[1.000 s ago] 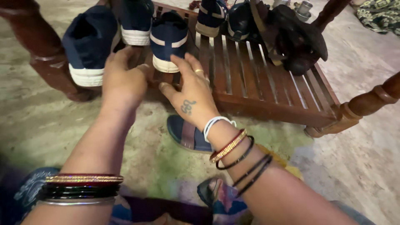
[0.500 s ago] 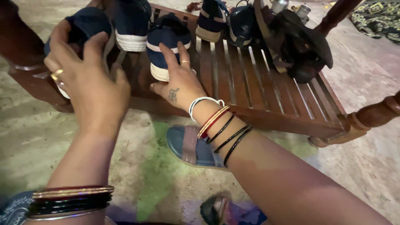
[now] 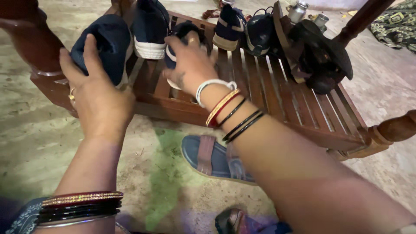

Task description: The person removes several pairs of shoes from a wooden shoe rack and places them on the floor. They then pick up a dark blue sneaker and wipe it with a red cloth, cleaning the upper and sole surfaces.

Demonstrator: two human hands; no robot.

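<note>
My left hand rests on the heel of a navy canvas shoe at the left end of a low slatted wooden rack, fingers spread over the fabric. My right hand is closed over the heel of another navy shoe with a white sole, gripping it on the slats. Between the two stands a third navy shoe. Both wrists wear stacks of bangles.
More dark shoes and a heap of black sandals lie at the rack's far side. A blue and brown sandal lies on the concrete floor under my right forearm. Carved wooden legs stand at left and right.
My right hand went forward from the rack's front edge and closed over the middle shoe's heel. My left hand shifted onto the left shoe, and the view moved closer.
</note>
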